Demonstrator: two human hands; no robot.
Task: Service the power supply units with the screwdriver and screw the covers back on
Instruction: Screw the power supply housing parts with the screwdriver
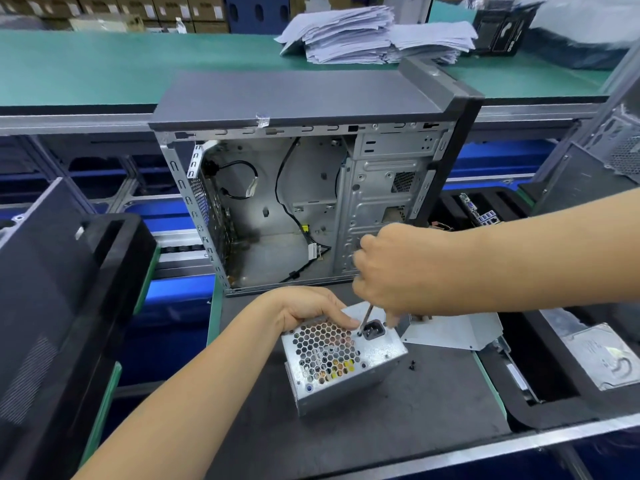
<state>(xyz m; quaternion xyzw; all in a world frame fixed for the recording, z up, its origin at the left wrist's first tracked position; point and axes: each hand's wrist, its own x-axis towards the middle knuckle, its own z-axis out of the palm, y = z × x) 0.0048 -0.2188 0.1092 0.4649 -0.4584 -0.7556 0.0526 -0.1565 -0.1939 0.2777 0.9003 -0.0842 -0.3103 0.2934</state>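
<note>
The power supply unit [341, 355] sits tilted on the dark work mat [398, 420], just in front of the open computer case [304, 188], which I use as my landmark. Its perforated fan face and black power socket point up toward me.

I judge it a stiff sheet-metal box, fairly heavy for its bulk, with thin edges that could bite and a smooth skin that could slide on the mat under a downward push. The honeycomb grille looks like the weak spot, so I would take hold by the solid sides and corners, never by pressing into the mesh.

My left hand [311, 308] grips the unit's far upper edge, fingers curled over the rim, steadying it. My right hand [398, 268], in front of the case's lower right corner, is closed around the screwdriver [366, 318]; only its thin shaft shows, the tip meeting the face just beside the socket. I cannot see the handle.

A loose metal cover [453, 332] lies just right of the unit, in front of the case, and 2 or so small dark screws [412, 364] rest on the mat between them. A stack of papers [374, 34] sits well behind the case.
</note>
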